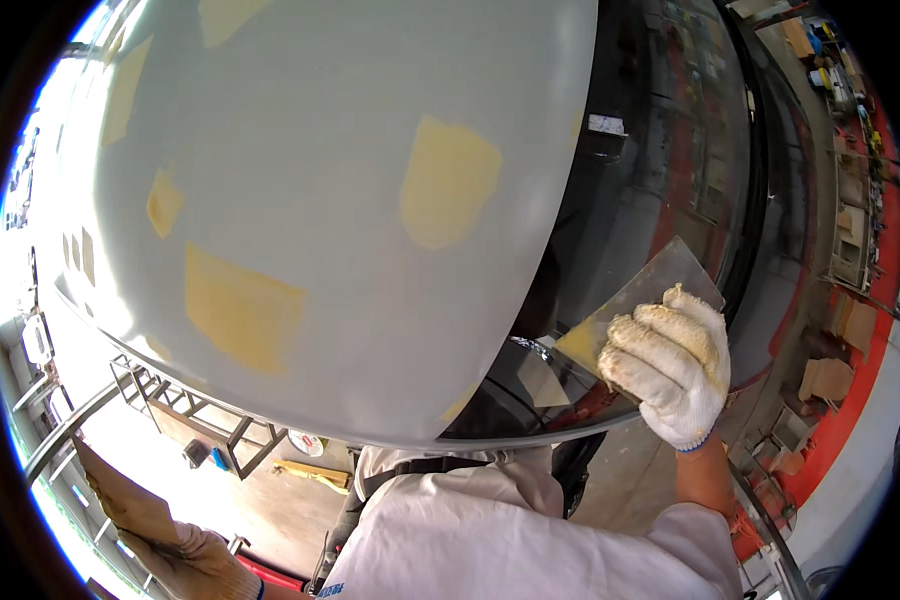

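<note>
My right hand point(670, 365), in a white knitted work glove with yellowish stains, is closed round a clear, flat plastic spreader point(660, 285). Yellow filler coats the spreader's lower left corner. Both are over the dark window glass point(610, 190) of a vehicle. At the lower left, beyond the vehicle's edge, my gloved left hand point(195, 562) grips a flat tan board point(125, 485) with a dark edge; the fingers behind it are hidden. Before me curves the grey vehicle panel point(350, 330), bearing yellow filler patches such as a large one point(450, 185) and a lower one point(240, 305).
Below the panel's left edge stands a dark metal frame point(185, 415). A yellow object point(312, 474) and a round white lid point(307, 442) are near it. Along the right wall, shelves and boxes point(827, 380) line a red stripe point(865, 370). My body is close to the panel's near edge.
</note>
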### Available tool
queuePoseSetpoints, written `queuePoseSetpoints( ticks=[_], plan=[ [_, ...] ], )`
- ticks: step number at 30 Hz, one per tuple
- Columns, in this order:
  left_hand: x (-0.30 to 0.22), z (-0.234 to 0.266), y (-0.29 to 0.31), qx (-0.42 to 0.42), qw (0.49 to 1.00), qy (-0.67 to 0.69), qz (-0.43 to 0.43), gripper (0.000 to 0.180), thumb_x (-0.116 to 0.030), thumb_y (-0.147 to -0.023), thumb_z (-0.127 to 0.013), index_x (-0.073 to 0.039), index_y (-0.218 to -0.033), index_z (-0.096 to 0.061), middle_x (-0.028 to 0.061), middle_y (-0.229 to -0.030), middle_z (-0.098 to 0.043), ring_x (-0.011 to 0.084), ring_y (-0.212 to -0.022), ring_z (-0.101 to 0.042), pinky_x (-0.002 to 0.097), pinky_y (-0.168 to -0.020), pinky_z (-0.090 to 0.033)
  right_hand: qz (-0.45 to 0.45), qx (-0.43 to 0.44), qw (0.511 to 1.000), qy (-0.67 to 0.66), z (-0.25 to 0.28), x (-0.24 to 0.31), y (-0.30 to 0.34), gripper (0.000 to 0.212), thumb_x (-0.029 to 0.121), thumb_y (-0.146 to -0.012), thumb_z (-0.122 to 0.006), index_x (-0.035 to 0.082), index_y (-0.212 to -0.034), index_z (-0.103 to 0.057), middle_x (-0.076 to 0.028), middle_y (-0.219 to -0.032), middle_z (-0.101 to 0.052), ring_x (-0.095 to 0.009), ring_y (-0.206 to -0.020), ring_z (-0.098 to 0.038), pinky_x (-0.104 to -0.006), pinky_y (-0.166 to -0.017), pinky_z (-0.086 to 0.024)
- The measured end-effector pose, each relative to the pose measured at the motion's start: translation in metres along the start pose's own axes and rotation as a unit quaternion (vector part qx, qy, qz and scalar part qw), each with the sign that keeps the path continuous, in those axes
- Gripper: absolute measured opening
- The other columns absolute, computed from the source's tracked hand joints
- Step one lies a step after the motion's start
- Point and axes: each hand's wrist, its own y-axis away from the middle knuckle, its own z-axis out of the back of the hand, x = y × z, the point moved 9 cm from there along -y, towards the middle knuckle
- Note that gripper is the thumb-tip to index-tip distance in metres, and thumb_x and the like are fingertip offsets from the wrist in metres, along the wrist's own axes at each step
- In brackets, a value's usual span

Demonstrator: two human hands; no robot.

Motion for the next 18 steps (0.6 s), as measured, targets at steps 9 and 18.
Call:
queuePoseSetpoints(
  ticks=[9, 18],
  plan=[
    [-0.011, 0.007, 0.013, -0.023, 1.000, 0.006, 0.007, 0.043, -0.013, -0.094, -0.052, 0.009, -0.130, -0.047, 0.0255, -0.122, -0.057, 0.0328, -0.105, -0.062, 0.0362, -0.086, -0.055, 0.048, 0.007, 0.999, -0.023, 0.000, -0.016, -0.005, 0.031, 0.015, -0.072, -0.074, 0.024, -0.101, -0.068, 0.005, -0.106, -0.067, -0.015, -0.101, -0.060, -0.0380, -0.091, -0.049],
    [-0.040, -0.008, 0.013, -0.033, 0.999, 0.005, -0.011, 0.044, -0.017, -0.094, -0.053, 0.011, -0.127, -0.050, 0.0260, -0.114, -0.061, 0.0318, -0.097, -0.065, 0.0369, -0.080, -0.057, 0.075, -0.009, 0.997, -0.022, 0.017, -0.047, -0.028, 0.032, 0.012, -0.074, -0.071, 0.025, -0.102, -0.070, 0.007, -0.106, -0.067, -0.012, -0.097, -0.061, -0.0322, -0.088, -0.051]
  ],
)
